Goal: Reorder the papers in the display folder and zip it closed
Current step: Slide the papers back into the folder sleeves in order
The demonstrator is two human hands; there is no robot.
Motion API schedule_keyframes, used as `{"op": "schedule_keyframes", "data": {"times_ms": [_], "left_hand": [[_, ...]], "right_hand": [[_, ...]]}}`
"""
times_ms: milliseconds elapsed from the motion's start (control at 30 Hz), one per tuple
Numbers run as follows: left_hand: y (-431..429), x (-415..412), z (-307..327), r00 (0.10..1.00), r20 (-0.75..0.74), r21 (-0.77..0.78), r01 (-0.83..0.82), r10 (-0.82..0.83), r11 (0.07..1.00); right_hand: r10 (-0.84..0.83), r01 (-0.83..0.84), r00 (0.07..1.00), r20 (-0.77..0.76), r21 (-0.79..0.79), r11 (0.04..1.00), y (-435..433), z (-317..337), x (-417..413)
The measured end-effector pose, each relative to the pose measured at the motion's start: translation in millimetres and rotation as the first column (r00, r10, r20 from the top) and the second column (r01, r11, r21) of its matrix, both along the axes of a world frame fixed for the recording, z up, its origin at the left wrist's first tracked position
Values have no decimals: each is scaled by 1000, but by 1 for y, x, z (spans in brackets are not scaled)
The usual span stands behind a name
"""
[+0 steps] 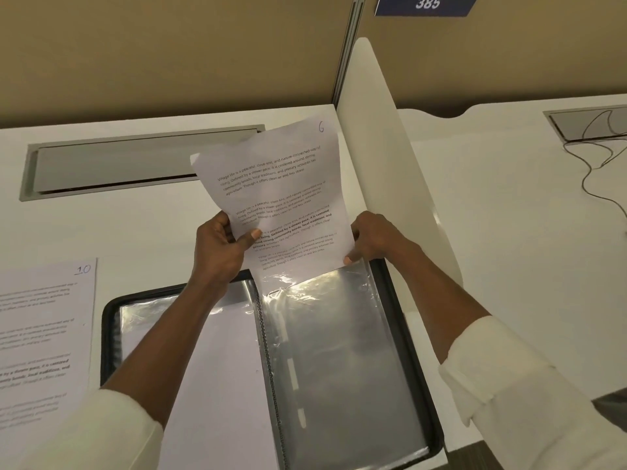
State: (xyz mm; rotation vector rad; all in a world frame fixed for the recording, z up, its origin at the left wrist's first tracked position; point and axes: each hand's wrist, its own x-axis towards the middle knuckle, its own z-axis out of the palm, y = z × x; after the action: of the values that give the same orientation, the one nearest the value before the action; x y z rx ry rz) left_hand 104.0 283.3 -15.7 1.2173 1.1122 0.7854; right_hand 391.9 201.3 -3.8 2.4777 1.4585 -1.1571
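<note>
An open black display folder (410, 334) lies flat on the white desk, its clear sleeves shining. A printed sheet marked 6 (281, 184) stands tilted above the right-hand sleeve (342, 361), its bottom edge inside the sleeve's top opening. My left hand (220, 249) pinches the sheet's left edge, thumb on the front. My right hand (373, 239) holds the sheet's right lower edge at the sleeve's top. The left-hand sleeve holds a blank-looking white page (230, 368).
A loose sheet marked 10 (44, 334) lies on the desk to the left of the folder. A grey cable flap (112, 164) is set in the desk behind. A white divider panel (397, 164) rises just right of the folder. Cables (597, 154) lie on the neighbouring desk.
</note>
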Motion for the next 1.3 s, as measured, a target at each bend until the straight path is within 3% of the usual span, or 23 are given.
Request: {"op": "schedule_keyframes", "data": {"times_ms": [200,367,467,600,700,833,967,1067,1167,1300], "left_hand": [[-2,8,-2,999,-21,-26,29,-30,999],[-7,19,-7,997,-57,-91,41,-46,995],[-12,23,-13,992,-108,-147,54,-70,988],[-15,24,-21,980,-178,-217,45,-85,975],[-6,21,-20,979,-202,-238,-30,-19,971],[11,18,-15,965,-261,-219,-54,-5,974],[5,18,-19,912,-409,-149,-22,-41,989],[-7,17,-22,860,-507,-94,9,-56,996],[-24,16,-20,813,-578,-33,67,-74,997],[-37,13,-21,789,-613,33,81,-44,996]], "right_hand": [[-321,344,890,-324,14,939,3,14,-2],[-388,556,765,-514,224,801,7,23,-3],[-419,643,695,-584,245,725,9,24,-7],[-495,694,678,-543,250,675,5,9,-11],[-509,682,696,-506,245,689,-2,-2,-13],[-468,622,758,-454,287,729,-11,-12,-14],[-494,673,715,-494,296,678,-10,-19,-16],[-489,631,773,-404,418,654,4,-16,-17],[-450,544,839,-306,468,696,31,-2,-18],[-253,256,965,-65,424,869,75,20,-14]]}}
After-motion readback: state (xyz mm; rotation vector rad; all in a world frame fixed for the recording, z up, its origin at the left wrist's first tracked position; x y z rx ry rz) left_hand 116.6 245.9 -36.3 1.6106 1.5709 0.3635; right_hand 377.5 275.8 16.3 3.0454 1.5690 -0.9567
